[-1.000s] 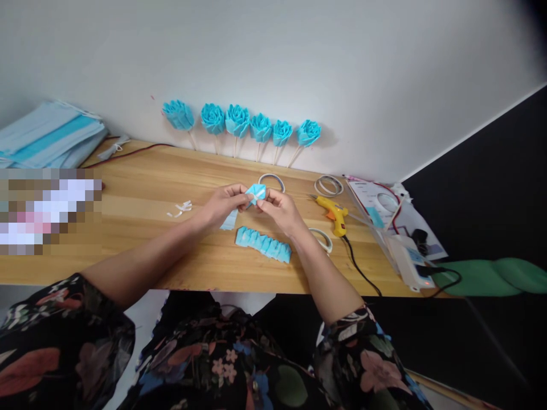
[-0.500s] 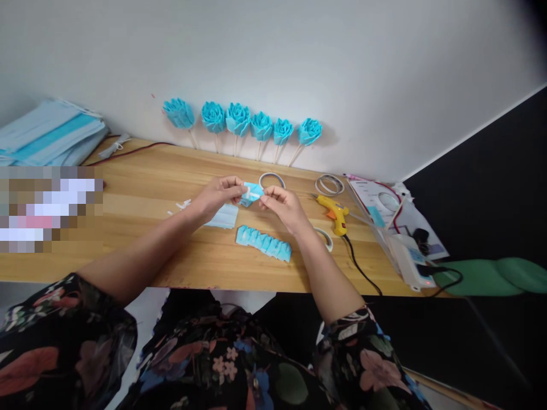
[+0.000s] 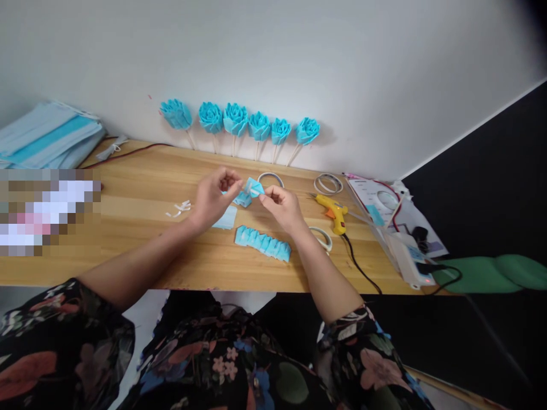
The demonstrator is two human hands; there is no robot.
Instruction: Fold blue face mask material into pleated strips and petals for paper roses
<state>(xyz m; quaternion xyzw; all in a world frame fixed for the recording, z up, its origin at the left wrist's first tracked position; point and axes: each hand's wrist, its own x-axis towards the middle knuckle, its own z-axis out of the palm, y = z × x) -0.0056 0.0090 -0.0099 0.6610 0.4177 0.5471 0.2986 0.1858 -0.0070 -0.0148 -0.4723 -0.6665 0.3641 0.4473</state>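
My right hand (image 3: 281, 206) pinches a folded light-blue petal (image 3: 255, 188) by its right edge; a whitish strip crosses the petal's face. Just left of it is my left hand (image 3: 217, 196), thumb and forefinger pressed together close to the petal's left edge. What those fingers hold, if anything, is too small to make out. Below the hands lie more folded blue pieces (image 3: 243, 199) and a flat pale-blue sheet (image 3: 226, 218), partly hidden by my left hand. Nearer me, a row of overlapping folded petals (image 3: 262, 243) lies on the table.
Several blue flowers (image 3: 236, 119) on sticks lean against the wall. Tape rolls (image 3: 328, 183), a yellow glue gun (image 3: 335, 213) and a power strip (image 3: 412, 262) are at right. White scraps (image 3: 182, 208) and a stack of face masks (image 3: 47, 134) are at left.
My left hand has let go of the petal's left side and moved slightly away from it. The petal stays in my right hand, now tilted, uncovering folded pieces behind it.
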